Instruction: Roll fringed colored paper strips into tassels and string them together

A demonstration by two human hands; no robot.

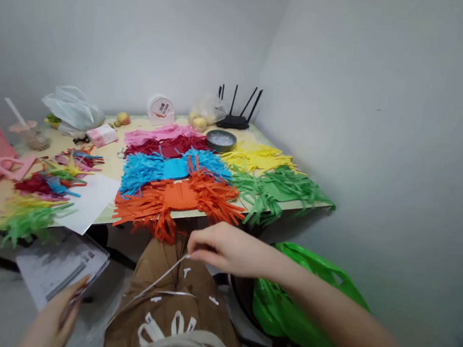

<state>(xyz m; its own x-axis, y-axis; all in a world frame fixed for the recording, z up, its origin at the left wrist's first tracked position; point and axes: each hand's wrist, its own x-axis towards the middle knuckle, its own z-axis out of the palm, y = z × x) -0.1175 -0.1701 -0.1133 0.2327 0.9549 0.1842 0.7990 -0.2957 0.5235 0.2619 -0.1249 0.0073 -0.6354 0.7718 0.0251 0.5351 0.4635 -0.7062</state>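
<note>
My right hand (pixel 217 247) is closed in a pinch on the end of a thin white cord (pixel 160 277), above my lap. The cord runs down to the left across brown cloth (pixel 167 313) and is pulled fairly straight. Small white pieces (pixel 214 300) and white loops of tape (pixel 178 322) lie on that cloth. At the lower left, my left hand (pixel 60 310) grips the edge of a stack of printed paper (pixel 62 266), below table height. The stack looks slightly blurred, and my fingers hide its near edge.
Fringed bundles in orange (pixel 181 196), blue (pixel 176 168) and green (pixel 277 188) cover the table's near middle and right. A loose white sheet (pixel 95 198) overhangs the front edge. Beneath, on the right, hangs a green plastic bag (pixel 279 305). A black router (pixel 233 121) stands in the corner.
</note>
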